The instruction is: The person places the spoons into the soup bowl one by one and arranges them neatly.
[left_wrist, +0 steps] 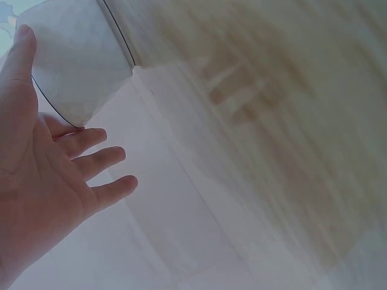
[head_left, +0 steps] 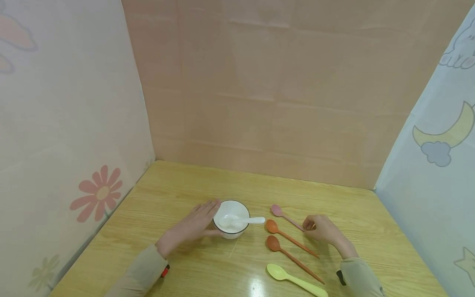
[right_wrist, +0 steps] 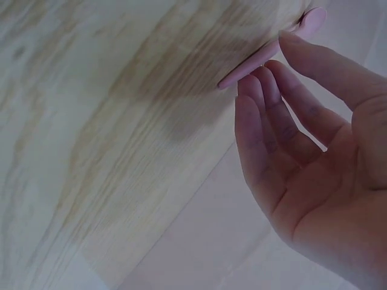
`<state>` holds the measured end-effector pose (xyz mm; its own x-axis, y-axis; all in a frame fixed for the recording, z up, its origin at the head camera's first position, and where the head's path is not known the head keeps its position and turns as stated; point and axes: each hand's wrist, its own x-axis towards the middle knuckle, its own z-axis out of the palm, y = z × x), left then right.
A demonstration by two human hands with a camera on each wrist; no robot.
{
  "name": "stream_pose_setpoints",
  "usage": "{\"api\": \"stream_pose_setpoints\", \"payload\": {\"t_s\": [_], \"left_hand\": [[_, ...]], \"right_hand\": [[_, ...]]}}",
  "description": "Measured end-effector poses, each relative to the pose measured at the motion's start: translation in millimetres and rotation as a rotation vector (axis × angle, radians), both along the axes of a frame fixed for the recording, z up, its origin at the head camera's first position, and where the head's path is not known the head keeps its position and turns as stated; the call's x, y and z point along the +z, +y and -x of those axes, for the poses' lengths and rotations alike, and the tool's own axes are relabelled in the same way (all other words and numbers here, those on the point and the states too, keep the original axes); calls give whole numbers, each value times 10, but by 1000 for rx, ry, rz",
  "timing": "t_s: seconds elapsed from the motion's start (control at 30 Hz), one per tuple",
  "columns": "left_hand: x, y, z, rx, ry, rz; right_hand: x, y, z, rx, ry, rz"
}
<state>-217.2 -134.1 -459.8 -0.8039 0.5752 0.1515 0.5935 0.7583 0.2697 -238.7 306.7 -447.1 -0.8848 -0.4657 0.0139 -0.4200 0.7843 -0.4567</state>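
A white bowl [head_left: 231, 236] with a dark rim stands on the table, a white spoon [head_left: 256, 220] resting in it with the handle out over the right rim. My left hand [head_left: 193, 225] holds the bowl's left side, thumb at the near side and fingers at the far side. In the left wrist view, its other fingers spread free of the bowl [left_wrist: 78, 54]. To the right, my right hand [head_left: 324, 229] has thumb and fingertips around the handle of a pink spoon [head_left: 276, 210]. The right wrist view shows this spoon [right_wrist: 311, 23] between thumb and fingers, close to the tabletop.
Nearer than the pink spoon lie a light orange spoon [head_left: 272, 226], a darker orange spoon [head_left: 273, 243] and a yellow spoon [head_left: 276, 272], in a rough column. A pinkish cloth wall [head_left: 267, 103] rises behind the wooden table [head_left: 178, 177], with printed cloths at both sides.
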Motion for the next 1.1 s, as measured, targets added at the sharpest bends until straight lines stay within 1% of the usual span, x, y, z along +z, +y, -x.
{"api": "stream_pose_setpoints", "payload": {"t_s": [0.33,0.5,0.67,0.77,0.93,1.1], "left_hand": [[-2,1,-7,6,-9,6],[9,3,-8,1,-7,-2],[8,-2,-2,-1,4,-4],[4,-4,-2,4,-4,-1],[1,-6,-2,2,-5,0],[7,-6,-3,0,-5,-4]], "right_hand": [[-30,-9,3,-36,-33,8],[-38,-36,-1,-68,-45,8],[-47,-54,3,-81,-21,-15],[-51,-62,6,-87,-13,-21],[-51,-67,4,-78,6,-20],[-53,-70,0,-92,-3,-28]]}}
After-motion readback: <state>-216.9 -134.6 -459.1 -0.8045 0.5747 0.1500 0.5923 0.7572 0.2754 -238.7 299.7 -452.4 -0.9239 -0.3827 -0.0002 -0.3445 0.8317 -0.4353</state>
